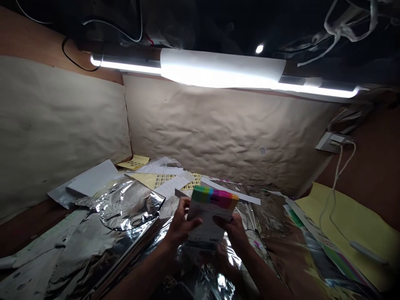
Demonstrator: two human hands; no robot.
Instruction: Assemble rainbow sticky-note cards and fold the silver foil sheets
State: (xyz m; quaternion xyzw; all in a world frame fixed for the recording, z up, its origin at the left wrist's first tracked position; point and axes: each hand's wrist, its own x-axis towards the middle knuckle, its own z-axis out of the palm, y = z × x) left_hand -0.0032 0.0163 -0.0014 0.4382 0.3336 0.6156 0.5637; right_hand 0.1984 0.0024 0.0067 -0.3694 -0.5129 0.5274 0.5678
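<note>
- I'm watching the head feed: both hands are working on a rainbow-banded white box (208, 216), held upright and tilted slightly, out over the foil.
- Left hand (182, 225) is gripping the box's left edge, fingers curling round and pressing together on it.
- Right hand (233, 233) is holding the lower right side, fingers bent against the face; I can't tell how the ones behind the box are placed.
- Crumpled silver foil (125, 204) is lying under and around the hands.
- Yellow label sheet (175, 181) and a white paper strip (231, 192) are lying just past the box, with a loose white sheet (92, 178) off to the left.
- Kraft paper wall (225, 125) is rising behind, under a glaring fluorescent tube (218, 68).
- Wall socket (331, 142) is feeding a white cable (336, 183) down over a yellow sheet (350, 225) on the right.
</note>
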